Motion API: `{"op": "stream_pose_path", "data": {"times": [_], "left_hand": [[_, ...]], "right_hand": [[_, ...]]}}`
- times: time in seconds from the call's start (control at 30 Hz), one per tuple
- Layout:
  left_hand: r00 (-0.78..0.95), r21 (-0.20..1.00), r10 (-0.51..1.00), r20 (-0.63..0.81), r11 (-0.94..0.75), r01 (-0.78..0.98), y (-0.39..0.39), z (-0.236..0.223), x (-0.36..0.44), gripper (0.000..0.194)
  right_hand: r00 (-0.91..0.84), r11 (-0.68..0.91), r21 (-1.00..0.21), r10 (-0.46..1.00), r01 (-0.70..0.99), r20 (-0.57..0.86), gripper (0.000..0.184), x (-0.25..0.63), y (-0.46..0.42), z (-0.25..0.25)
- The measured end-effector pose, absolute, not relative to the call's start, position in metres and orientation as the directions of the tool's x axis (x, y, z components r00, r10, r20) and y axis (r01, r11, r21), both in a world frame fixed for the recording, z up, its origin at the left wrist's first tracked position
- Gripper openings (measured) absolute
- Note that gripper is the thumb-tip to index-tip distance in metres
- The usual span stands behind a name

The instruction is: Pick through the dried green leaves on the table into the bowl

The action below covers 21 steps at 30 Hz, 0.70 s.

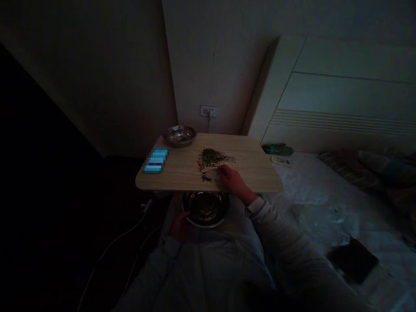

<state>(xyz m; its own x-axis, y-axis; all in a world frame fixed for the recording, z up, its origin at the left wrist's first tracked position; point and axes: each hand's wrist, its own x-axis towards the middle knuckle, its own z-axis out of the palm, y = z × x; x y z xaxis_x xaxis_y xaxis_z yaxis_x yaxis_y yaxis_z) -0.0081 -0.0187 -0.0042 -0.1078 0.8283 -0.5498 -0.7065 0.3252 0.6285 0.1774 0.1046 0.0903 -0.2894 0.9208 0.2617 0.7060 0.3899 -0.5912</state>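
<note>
My left hand (179, 226) grips the left rim of a metal bowl (208, 225) on my lap, just under the table's front edge. Small dark grains lie inside that bowl. Over the wooden table (253, 173), my right hand (230, 177) has its fingers closed on a thin, pale, see-through piece (212, 174), whose exact kind is too dim to make out. Just left of the piece sits a little cluster of grains (206, 177). Beyond my fingers spreads a larger pile of small greenish grains (211, 157), loosely scattered toward the right.
A second metal bowl (180, 137) stands at the table's back left corner, with a lit, blurred-out screen (156, 160) in front of it. On the bed at right are a green bottle (277, 149), a pale remote-like object (281, 161) and a dark flat item (353, 260). Cables (113, 240) hang at left.
</note>
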Motion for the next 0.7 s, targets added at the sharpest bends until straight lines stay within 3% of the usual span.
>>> {"op": "stream_pose_path", "data": {"times": [0.2,0.4,0.7], "left_hand": [[-0.121,0.609,0.806,-0.579,0.329,-0.722,-0.018,-0.003,-0.008,0.033],[-0.120,0.610,0.815,-0.566,0.316,-0.727,-0.019,0.002,-0.007,0.031],[-0.097,0.583,0.831,-0.548,0.296,-0.757,-0.019,-0.002,-0.008,0.034]], "right_hand": [[-0.229,0.350,-0.711,0.937,0.610,0.265,0.019,0.186,0.104,0.090],[-0.159,0.216,-0.845,0.975,0.489,0.157,0.018,0.192,0.101,0.083],[-0.170,0.236,-0.842,0.970,0.484,0.174,0.021,0.190,0.085,0.082]]}}
